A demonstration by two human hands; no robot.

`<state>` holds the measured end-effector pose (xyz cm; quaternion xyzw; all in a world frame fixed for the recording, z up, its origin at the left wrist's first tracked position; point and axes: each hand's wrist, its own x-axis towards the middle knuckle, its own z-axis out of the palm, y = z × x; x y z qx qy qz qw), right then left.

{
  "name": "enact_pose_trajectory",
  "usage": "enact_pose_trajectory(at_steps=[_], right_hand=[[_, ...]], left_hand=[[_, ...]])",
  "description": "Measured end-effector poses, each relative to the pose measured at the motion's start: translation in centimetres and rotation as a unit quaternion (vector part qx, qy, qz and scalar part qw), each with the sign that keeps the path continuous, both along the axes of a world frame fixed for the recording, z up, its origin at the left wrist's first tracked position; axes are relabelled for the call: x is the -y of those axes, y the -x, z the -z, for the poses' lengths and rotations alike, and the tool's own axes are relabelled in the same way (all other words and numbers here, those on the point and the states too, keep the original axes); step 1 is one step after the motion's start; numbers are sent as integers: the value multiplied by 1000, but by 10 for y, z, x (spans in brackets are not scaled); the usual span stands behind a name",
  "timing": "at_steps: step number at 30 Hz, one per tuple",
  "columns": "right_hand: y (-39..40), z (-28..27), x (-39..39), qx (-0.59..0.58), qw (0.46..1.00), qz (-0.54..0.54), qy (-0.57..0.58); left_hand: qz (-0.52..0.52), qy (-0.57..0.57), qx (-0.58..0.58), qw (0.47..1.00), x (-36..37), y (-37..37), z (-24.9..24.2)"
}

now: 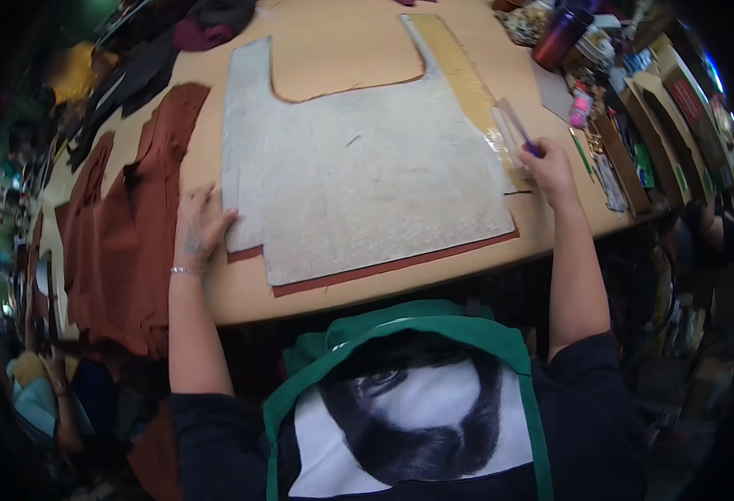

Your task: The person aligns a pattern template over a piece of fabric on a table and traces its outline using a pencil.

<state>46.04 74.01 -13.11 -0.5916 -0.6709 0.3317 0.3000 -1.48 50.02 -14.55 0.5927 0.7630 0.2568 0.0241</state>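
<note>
A large pale grey pattern piece (367, 175) with a U-shaped cutout lies flat over reddish-brown fabric (384, 265), which peeks out along its near edge. At the pattern's left edge rests my left hand (202, 221), thumb out toward the edge and fingers apart, holding nothing. Beside the right edge, my right hand (552, 171) is closed around a slim purple-handled tool (534, 149); its exact kind I cannot tell. A yellowish strip (459, 71) runs along the pattern's right side, its near end close to my right hand.
Folded reddish-brown fabric (125, 225) lies left of my left hand, with dark cloth (137, 71) behind it. At the right stand a dark red tumbler (562, 37), a pink bottle (581, 107), a green pen (582, 152) and cardboard boxes (676, 92). Another person's arm (65, 409) shows at lower left.
</note>
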Motion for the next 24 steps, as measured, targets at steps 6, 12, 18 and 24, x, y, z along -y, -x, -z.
enact_pose_trajectory(at_steps=[6,12,18,24], right_hand=[[124,-9,37,-335,929,-82,130],[258,12,135,-273,882,-326,204],[293,17,172,-224,847,-447,183],[306,27,179,-215,849,-466,127]], left_hand=[[63,-24,-13,998,10,10,13],[15,28,23,999,15,14,19],[9,52,44,998,16,10,14],[7,70,57,996,17,8,11]])
